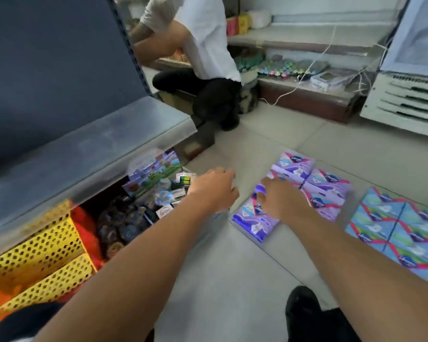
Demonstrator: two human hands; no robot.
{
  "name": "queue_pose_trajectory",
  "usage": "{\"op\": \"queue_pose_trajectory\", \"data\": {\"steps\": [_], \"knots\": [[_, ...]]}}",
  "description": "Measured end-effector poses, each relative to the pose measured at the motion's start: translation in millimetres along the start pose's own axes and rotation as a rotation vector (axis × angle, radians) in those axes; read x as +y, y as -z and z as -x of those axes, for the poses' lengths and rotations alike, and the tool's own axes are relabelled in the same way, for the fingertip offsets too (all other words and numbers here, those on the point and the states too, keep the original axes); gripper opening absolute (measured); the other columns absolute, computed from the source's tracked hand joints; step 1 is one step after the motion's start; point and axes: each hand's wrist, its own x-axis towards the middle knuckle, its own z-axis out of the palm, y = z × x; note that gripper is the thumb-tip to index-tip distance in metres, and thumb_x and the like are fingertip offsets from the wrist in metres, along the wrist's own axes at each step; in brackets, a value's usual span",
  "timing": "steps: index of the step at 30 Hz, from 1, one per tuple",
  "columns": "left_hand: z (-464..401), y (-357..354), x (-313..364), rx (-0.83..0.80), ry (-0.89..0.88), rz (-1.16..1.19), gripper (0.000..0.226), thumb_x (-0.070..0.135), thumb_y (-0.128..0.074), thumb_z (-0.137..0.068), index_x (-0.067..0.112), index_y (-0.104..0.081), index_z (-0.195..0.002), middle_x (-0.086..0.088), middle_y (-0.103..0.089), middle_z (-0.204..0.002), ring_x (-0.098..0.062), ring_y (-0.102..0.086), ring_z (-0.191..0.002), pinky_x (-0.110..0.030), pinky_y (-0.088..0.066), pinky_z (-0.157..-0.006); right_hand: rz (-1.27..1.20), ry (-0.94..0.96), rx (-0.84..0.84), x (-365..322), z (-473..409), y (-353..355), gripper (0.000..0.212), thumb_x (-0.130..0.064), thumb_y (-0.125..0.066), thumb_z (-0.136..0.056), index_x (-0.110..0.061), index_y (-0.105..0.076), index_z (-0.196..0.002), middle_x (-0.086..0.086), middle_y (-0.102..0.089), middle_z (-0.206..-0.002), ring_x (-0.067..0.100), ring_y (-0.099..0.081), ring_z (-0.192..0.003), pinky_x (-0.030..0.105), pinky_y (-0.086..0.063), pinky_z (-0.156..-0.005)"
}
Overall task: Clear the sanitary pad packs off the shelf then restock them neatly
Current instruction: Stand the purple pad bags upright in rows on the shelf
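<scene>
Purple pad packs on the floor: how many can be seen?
5 purple packs, laid flat side by side on the floor tiles: one nearest under the right hand, four behind it. More may lie hidden beneath.

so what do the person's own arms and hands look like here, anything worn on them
Both forearms are bare right up to the frame edge: no sleeves, gloves, watch or rings visible on the left hand or right hand. Motion blur hides any fine marks.

Pad packs laid flat on the floor tiles, shelf bare.

Purple packs (304, 191) lie flat in touching rows, the nearest directly under the right hand's fingers (266, 191); blue packs (395, 233) lie flat well right of them; the grey shelf (89, 154) sits beyond the left fingers (223, 175).
</scene>
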Motion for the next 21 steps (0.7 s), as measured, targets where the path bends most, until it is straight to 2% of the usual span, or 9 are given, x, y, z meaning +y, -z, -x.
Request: {"op": "queue_pose_trajectory", "data": {"steps": [6,10,15,21], "knots": [[-73.2,-89.7,12.2,-0.16,-0.048,0.04,0.041,0.037,-0.045,-0.094,0.019,-0.046,-0.131,-0.009,-0.051,-0.135,-0.031,-0.049,-0.124,-0.042,-0.043,-0.099,-0.154,-0.407,-0.177,61.9,-13.2,-85.1,0.031,-0.029,-0.044,-0.095,-0.013,-0.051,-0.121,0.012,-0.059,-0.124,0.033,-0.056,-0.116,0.04,-0.046,-0.089],[-130.2,-160.0,-4.1,-0.263,-0.038,0.091,0.039,0.032,-0.045,-0.096,0.016,-0.047,-0.131,-0.011,-0.052,-0.13,-0.031,-0.049,-0.121,-0.041,-0.044,-0.097,-0.275,-0.514,-0.247,72.8,-46.4,-143.7,0.034,-0.029,-0.046,-0.095,-0.013,-0.049,-0.124,0.012,-0.057,-0.128,0.032,-0.055,-0.118,0.037,-0.045,-0.093],[-191.4,-253.0,0.7,-0.376,-0.011,0.313,0.036,0.022,-0.047,-0.096,0.009,-0.049,-0.13,-0.016,-0.052,-0.131,-0.031,-0.051,-0.119,-0.033,-0.04,-0.094,-0.421,-0.684,-0.323,93.7,-96.6,-215.3,0.045,-0.027,-0.049,-0.095,-0.009,-0.041,-0.135,0.015,-0.053,-0.133,0.032,-0.052,-0.12,0.036,-0.043,-0.094],[-235.6,-335.8,-2.6,-0.441,0.115,0.394,0.053,0.019,-0.047,-0.096,0.006,-0.029,-0.144,-0.016,-0.025,-0.152,-0.033,-0.037,-0.134,-0.039,-0.036,-0.108,-0.583,-0.873,-0.297,110.2,-141.2,-278.6,0.054,-0.026,-0.052,-0.097,-0.005,-0.03,-0.142,0.017,-0.045,-0.14,0.033,-0.048,-0.126,0.034,-0.041,-0.096]]}}
